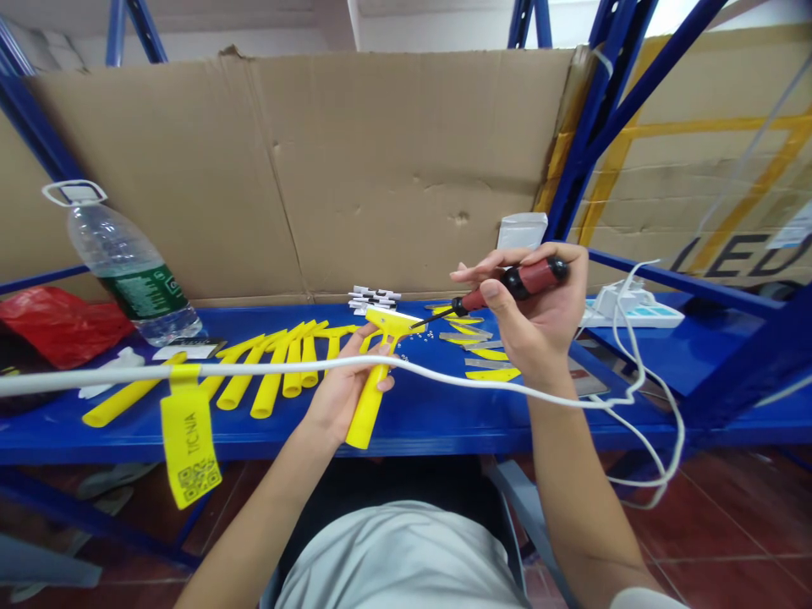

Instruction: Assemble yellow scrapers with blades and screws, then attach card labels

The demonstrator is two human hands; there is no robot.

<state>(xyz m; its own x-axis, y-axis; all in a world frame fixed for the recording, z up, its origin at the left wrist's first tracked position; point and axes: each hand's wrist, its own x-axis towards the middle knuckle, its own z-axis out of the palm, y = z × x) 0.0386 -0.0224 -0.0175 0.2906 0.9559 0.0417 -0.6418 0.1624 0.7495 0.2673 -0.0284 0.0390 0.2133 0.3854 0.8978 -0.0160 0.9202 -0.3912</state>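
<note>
My left hand is closed round the neck of a yellow scraper, its handle pointing down toward me. A pale strip runs along the scraper's wide head. In my right hand is a screwdriver with a dark red and black handle. Its shaft slants down to the left, and the tip meets the right end of the scraper head. Small screws lie scattered just right of the head. Beyond them are several metal blades and yellow blade-shaped pieces.
Several yellow handles lie in a row on the blue bench. A water bottle and red plastic bag stand at left. A white cable crosses the foreground. Black-and-white small packs sit by the cardboard. A power strip is right.
</note>
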